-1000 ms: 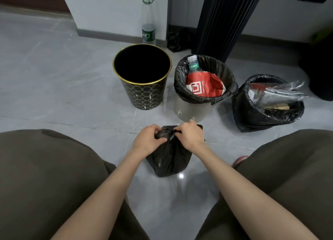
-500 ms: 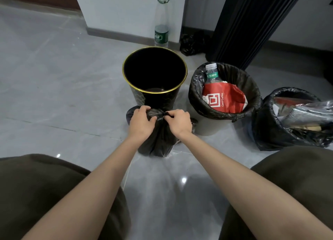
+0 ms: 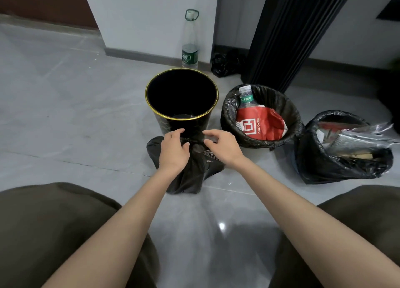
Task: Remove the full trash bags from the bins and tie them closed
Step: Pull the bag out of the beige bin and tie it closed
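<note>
In the head view, the small black bag point(image 3: 191, 177) stands on the floor point(image 3: 86, 125) between my knees and the gold-rimmed bin point(image 3: 181, 119), very near to its wall. My left grip point(image 3: 173, 151) rests on the bag's shoulder with loose fingers. My right grip point(image 3: 223, 146) hovers beside the gathered neck point(image 3: 193, 141), fingers spread. Neither one pinches anything. I cannot tell if the knot is tight. I judge that a slack knot may open, or the soft bag may fall sideways and spill. Its long axis is nearly upright, the neck pointing up and away from me, toward the bin. The lined bin point(image 3: 229, 123) is not yet emptied
</note>
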Demonstrator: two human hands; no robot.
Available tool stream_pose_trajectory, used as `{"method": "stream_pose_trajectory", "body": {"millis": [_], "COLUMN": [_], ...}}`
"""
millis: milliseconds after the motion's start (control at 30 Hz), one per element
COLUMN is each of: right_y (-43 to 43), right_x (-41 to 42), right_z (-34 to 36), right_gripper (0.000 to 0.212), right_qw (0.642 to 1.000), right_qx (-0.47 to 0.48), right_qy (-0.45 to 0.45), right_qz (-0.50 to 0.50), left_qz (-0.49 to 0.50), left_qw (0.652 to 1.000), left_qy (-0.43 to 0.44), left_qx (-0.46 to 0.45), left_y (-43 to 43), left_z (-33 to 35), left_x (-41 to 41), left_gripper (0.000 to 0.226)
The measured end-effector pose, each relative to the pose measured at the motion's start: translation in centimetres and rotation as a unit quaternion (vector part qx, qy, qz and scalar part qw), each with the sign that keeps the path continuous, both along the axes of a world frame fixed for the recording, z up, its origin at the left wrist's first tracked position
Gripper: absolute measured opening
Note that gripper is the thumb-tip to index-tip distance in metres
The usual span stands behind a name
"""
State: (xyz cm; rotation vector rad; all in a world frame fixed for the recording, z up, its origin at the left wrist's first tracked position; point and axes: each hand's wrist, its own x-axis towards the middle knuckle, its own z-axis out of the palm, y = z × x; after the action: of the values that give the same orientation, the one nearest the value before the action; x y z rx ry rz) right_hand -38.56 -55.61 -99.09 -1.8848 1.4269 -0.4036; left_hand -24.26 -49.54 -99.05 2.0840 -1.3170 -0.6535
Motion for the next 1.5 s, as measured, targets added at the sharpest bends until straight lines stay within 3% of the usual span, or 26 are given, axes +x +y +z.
{"method": "stream_pose_trajectory", "body": {"millis": [133,367,467,600,667,733,1000,1133,1300,1433,1500], "right_y": [0.6,1.8,2.0,1.3,0.6,-0.3,-2.0,-1.5,-0.6,0.2,0.9], "right_x": [-4.5,-12.3,-14.3,-15.5,-15.7,-15.6,-14.8,-15.1,-15.5,-16.6,-17.4], "right_z": [2.9,4.4,4.0,3.1,2.3,1.4,-0.1,-0.1,1.4,3.0,3.3], "right_gripper": [0.033,0.037,0.031,0.019,0.015,0.017,0.014,0.012,0.014,0.015,0.017], "right_qw": [0.998,0.992,0.970,0.870,0.820,0.791,0.725,0.737,0.762,0.766,0.756], "right_qx": [-0.057,-0.019,0.054,0.233,0.290,0.324,0.376,0.335,0.260,0.267,0.286], "right_qy": [0.024,0.077,-0.003,-0.232,-0.306,-0.342,-0.401,-0.381,-0.384,-0.366,-0.358], "right_qz": [-0.005,-0.096,-0.235,-0.367,-0.388,-0.390,-0.415,-0.446,-0.453,-0.455,-0.468], "left_qz": [-0.047,-0.173,-0.194,-0.139,-0.078,-0.035,0.030,0.074,0.113,0.153,0.168], "left_qw": [0.999,0.984,0.978,0.966,0.945,0.917,0.848,0.803,0.721,0.642,0.621], "left_qy": [0.005,0.042,0.074,0.188,0.280,0.351,0.465,0.523,0.630,0.717,0.734], "left_qx": [-0.021,-0.013,0.028,0.107,0.151,0.187,0.254,0.275,0.264,0.226,0.216], "left_y": [-0.4,-1.5,-2.0,-3.0,-3.6,-4.3,-5.8,-6.0,-5.8,-6.0,-5.7], "left_z": [2.4,6.5,7.3,6.7,6.0,5.2,2.1,0.9,0.6,0.6,0.7], "left_x": [-2.7,-7.9,-9.2,-10.7,-11.5,-12.2,-13.4,-13.9,-15.2,-15.6,-15.9], "left_gripper": [0.046,0.044,0.041,0.038,0.036,0.033,0.037,0.040,0.039,0.032,0.028]}}
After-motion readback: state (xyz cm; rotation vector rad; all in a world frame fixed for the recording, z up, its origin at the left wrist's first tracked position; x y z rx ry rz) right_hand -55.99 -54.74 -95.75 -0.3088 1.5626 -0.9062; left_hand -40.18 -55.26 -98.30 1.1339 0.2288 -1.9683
